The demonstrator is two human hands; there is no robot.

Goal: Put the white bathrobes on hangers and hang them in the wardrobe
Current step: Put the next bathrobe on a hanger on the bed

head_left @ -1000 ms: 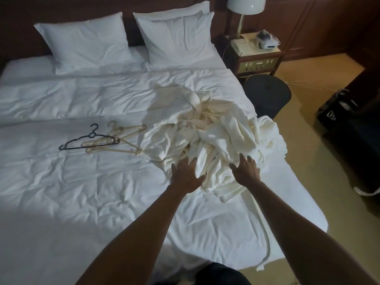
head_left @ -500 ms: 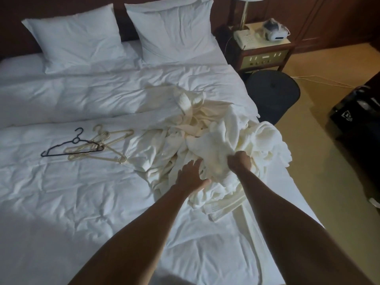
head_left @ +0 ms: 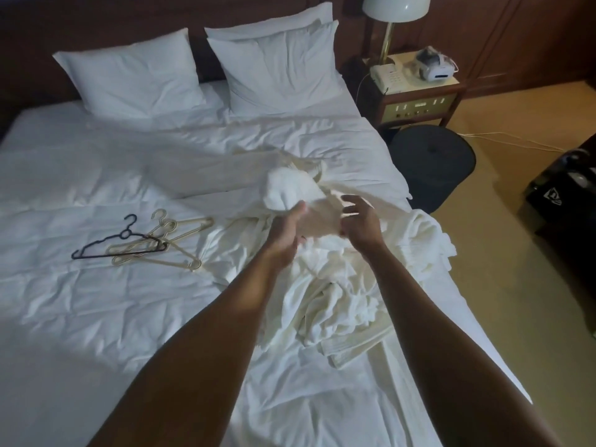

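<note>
A heap of white bathrobes (head_left: 338,285) lies crumpled on the right half of the bed (head_left: 96,317). My left hand (head_left: 285,230) grips a bunched part of one bathrobe (head_left: 287,185) and holds it raised above the heap. My right hand (head_left: 361,221) hovers just right of it with fingers spread, against the fabric stretched between both hands. To the left of the heap, a black hanger (head_left: 122,241) and several beige hangers (head_left: 167,243) lie in a loose pile on the duvet. No wardrobe is in view.
Two white pillows (head_left: 135,79) lean on the dark headboard. Right of the bed stand a nightstand (head_left: 419,104) with a lamp (head_left: 395,8) and phone (head_left: 387,77), a round black bin (head_left: 432,166) and a black bag (head_left: 561,188) on the carpet.
My left hand has taken hold of a bunch of bathrobe and lifted it. My right hand, which gripped the fabric half a second ago, has opened its fingers. Both hands rose above the heap.
</note>
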